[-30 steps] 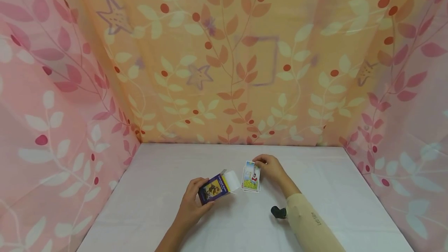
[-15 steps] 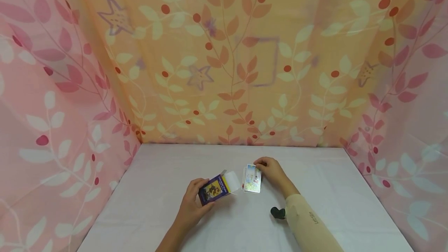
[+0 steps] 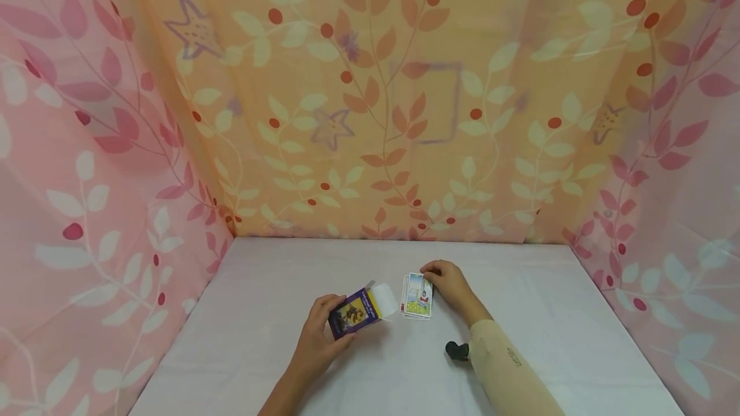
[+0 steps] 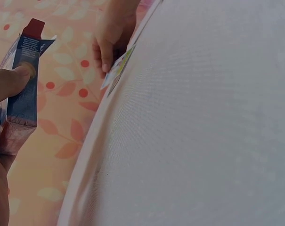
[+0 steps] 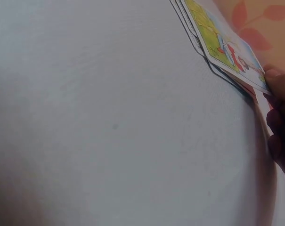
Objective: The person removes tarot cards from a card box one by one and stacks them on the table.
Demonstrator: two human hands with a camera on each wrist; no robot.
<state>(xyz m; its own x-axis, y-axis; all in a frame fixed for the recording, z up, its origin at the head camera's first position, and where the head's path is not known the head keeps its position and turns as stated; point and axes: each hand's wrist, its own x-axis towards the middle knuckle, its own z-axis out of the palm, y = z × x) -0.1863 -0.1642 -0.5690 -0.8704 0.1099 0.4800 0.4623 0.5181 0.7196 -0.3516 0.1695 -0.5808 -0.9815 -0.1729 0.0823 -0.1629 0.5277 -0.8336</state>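
Observation:
My left hand (image 3: 318, 332) grips a purple card box (image 3: 352, 314) with a figure on its front. Its white end flap (image 3: 383, 300) hangs open toward the cards. In the left wrist view, the thumb presses the narrow side of the box (image 4: 23, 96). To the right of the box, a small pile of picture cards (image 3: 404, 297) lies on the table, slightly fanned. My right hand (image 3: 453, 284) pinches the top picture card (image 3: 419, 296) by its far right corner. The right wrist view has the thumb over that card (image 5: 227, 44), its held end lifted off the others beneath.
A white cloth covers the table (image 3: 277, 377). A black object (image 3: 457, 351), apparently the wrist camera, sticks out beside the right sleeve (image 3: 503, 364). Patterned curtains (image 3: 370, 101) stand at the back and both sides.
The right hand has shifted the top card slightly right and nearer. Glare briefly washed over the card; its picture shows again now. The left hand and box have barely moved.

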